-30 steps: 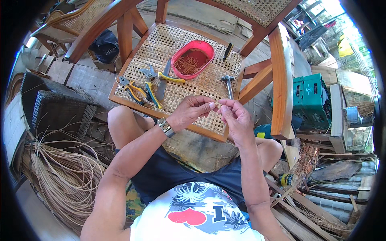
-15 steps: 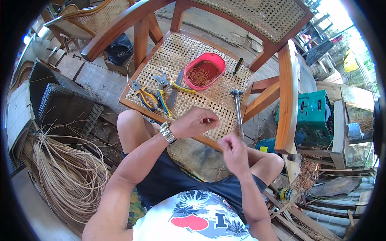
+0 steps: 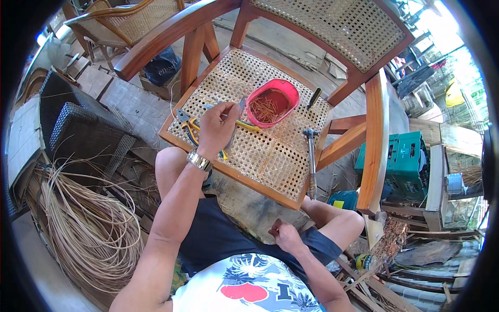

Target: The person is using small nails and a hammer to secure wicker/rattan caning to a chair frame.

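Your left hand is over the tools at the left of the woven cane seat, its fingers curled in a narrow grip; whether anything is pinched in it, you can't tell from above. The knife shows its blade right by those fingertips, so this looks like a reach best made slowly: come at the blade from its flat side, and keep your fingers off the edge. The pliers lie just beside it, partly under your hand, and the yellow handle of the shears points toward the pink tub. Lift straight up rather than dragging, since a snagged handle could tip the tub and spill its thin brown sticks.

Your right hand is loosely closed above your lap, well apart from the tools; what it holds, if anything, is hidden.

The seat is open weave, so thin points could catch in its holes. Toward its right side lies the hammer, handle toward you, and a small black tool rests beyond the tub. Around you, a big coil of cane strands lies to your left, a green crate stands to your right, and another cane chair stands beyond at upper left.
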{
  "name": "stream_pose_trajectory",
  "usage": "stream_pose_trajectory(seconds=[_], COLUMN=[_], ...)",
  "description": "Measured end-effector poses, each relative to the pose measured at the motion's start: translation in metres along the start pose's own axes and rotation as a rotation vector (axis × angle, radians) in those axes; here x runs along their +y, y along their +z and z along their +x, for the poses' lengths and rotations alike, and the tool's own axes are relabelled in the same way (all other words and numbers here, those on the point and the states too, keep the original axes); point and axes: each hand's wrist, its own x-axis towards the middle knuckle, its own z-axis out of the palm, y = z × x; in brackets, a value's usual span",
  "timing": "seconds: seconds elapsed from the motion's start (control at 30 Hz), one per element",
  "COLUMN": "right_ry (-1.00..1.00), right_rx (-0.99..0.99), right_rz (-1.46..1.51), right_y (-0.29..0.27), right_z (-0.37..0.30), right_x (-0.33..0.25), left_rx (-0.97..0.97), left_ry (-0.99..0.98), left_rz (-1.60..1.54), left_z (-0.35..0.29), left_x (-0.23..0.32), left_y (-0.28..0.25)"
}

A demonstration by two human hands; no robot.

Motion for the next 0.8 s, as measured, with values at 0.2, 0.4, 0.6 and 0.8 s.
stream_pose_trajectory(seconds=[0.2,0.4,0.6,0.8], right_ry=[0.094,-0.116,-0.274,-0.228], right_rx=[0.053,0.116,0.044,0.113], right_rz=[0.790,1.617,1.758,1.823], right_y=[-0.040,-0.111,-0.124,-0.118], right_z=[0.005,0.038,0.052,0.059], right_x=[-0.042,-0.099,-0.109,-0.111], left_rx=[-0.137,-0.819,-0.981,-0.946], left_ry=[0.011,-0.021,0.081,-0.052], left_rz=[-0.032,-0.362,-0.443,-0.595], left_z=[-0.005,-0.037,-0.057,-0.061], left_x=[0.011,0.021,0.035,0.037], left_y=[0.011,0.030,0.039,0.040])
